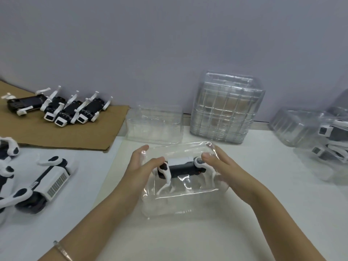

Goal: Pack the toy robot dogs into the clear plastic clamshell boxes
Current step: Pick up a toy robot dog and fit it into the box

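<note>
Centrally, on a white counter (188,238) under a plain grey wall (150,44), a clear plastic clamshell box (178,200) holds a black-and-white toy robot dog (182,166). The left hand (141,166) pinches the box's left end, and the right hand (220,164) presses straight fingers against its right end. A brown cardboard sheet (75,136) at 10 o'clock carries four small toy dogs (62,110); bigger spotted toy dogs (47,183) lie at 9. An empty clear box (154,125) sits at 12, a stack of clear boxes (224,110) at 1, and packed boxes (323,136) at 3.
</note>
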A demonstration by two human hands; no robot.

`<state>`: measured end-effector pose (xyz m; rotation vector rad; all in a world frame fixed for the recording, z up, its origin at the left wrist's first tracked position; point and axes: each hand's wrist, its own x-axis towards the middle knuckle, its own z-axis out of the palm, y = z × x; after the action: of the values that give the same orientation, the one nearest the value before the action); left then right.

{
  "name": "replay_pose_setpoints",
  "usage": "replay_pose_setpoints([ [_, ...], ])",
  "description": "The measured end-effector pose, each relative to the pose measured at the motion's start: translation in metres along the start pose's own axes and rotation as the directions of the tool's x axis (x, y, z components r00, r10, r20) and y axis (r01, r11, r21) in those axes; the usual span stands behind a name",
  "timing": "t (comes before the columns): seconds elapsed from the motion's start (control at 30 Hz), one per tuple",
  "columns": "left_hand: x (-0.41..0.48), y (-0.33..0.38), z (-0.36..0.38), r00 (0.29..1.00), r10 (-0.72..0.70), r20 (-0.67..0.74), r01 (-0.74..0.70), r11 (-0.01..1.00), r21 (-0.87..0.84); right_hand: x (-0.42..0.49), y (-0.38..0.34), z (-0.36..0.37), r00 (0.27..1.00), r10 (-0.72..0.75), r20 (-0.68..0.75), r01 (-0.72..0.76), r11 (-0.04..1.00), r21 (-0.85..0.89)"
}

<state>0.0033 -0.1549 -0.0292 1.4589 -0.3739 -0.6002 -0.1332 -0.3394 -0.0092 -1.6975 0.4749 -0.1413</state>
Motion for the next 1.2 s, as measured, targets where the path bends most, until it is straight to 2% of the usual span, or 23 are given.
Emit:
replay_pose_setpoints([
  [0.13, -0.004, 0.012, -0.002, 0.966, 0.251, -0.066, -0.244, 0.965, 0.095, 0.002, -0.006, 0.014, 0.983, -0.163, -0.089, 0.17, 0.982, 0.086],
  [0.2, -0.006, 0.015, -0.004, 0.945, 0.321, -0.063, -0.31, 0.939, 0.147, 0.002, -0.007, 0.019, 0.962, -0.235, -0.143, 0.251, 0.962, 0.109],
  [0.43, -0.014, 0.018, 0.0, 0.921, 0.39, -0.005, -0.381, 0.903, 0.197, -0.002, -0.01, 0.023, 0.921, -0.325, -0.214, 0.355, 0.928, 0.118],
  [0.63, -0.017, 0.032, -0.006, 0.862, 0.504, 0.059, -0.502, 0.831, 0.239, -0.007, -0.018, 0.016, 0.912, -0.375, -0.165, 0.395, 0.913, 0.105],
  [0.7, -0.016, 0.029, -0.007, 0.857, 0.509, 0.078, -0.512, 0.826, 0.236, -0.009, -0.019, 0.017, 0.915, -0.374, -0.153, 0.388, 0.919, 0.075],
  [0.9, -0.014, 0.018, -0.007, 0.862, 0.502, 0.075, -0.506, 0.836, 0.212, -0.013, -0.018, 0.026, 0.863, -0.435, -0.258, 0.44, 0.897, -0.043],
  [1.03, -0.014, 0.01, -0.001, 0.886, 0.457, 0.083, -0.464, 0.867, 0.18, -0.016, -0.018, 0.021, 0.862, -0.44, -0.253, 0.426, 0.898, -0.112],
  [1.1, -0.014, 0.01, 0.002, 0.913, 0.4, 0.076, -0.407, 0.901, 0.15, -0.016, -0.021, 0.013, 0.895, -0.381, -0.234, 0.357, 0.924, -0.14],
  [1.2, -0.008, 0.009, -0.001, 0.965, 0.242, 0.097, -0.246, 0.968, 0.038, -0.019, -0.018, -0.005, 0.971, -0.164, -0.174, 0.139, 0.979, -0.147],
])
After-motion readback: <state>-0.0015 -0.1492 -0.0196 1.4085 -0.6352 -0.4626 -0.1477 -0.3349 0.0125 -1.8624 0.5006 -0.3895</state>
